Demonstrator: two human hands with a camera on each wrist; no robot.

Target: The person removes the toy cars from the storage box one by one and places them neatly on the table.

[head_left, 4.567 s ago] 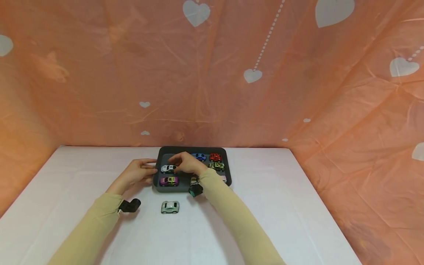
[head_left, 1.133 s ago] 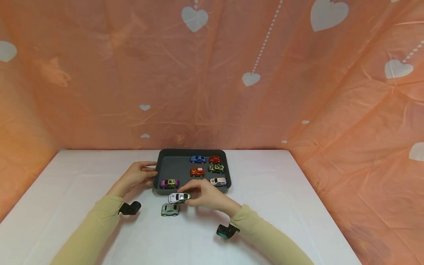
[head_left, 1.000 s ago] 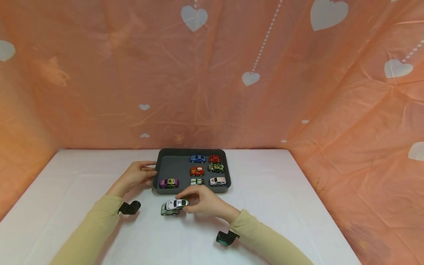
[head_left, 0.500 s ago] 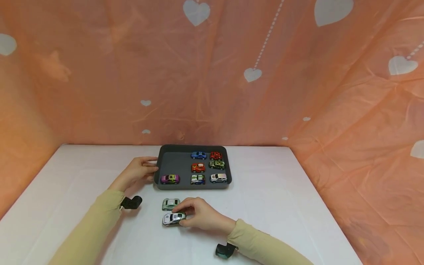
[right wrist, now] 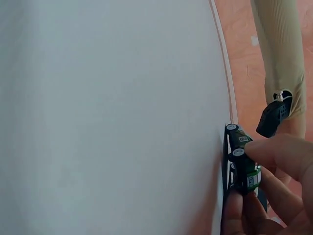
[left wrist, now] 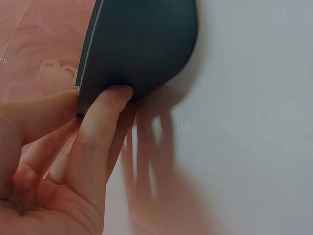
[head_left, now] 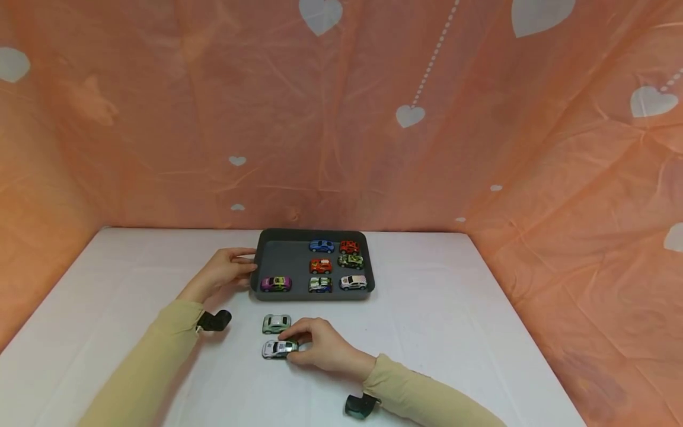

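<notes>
Right hand [head_left: 320, 350] pinches the white toy car [head_left: 277, 349], setting it on the counter [head_left: 453, 332] below the pale-green car [head_left: 275, 323]; letting go seems next. Left hand [head_left: 226, 274], fingers straight, steadies the tray [head_left: 283, 261].

Staged tabletop recording booth, not lived-in room. White cloth-covered table [head_left: 453, 332] boxed in on three sides by orange plastic sheeting with white heart print [head_left: 411, 115], hung as backdrop. Only props: dark tray [head_left: 283, 261] of toy cars [head_left: 331, 265], camera units strapped to wrists [head_left: 213, 321].
</notes>
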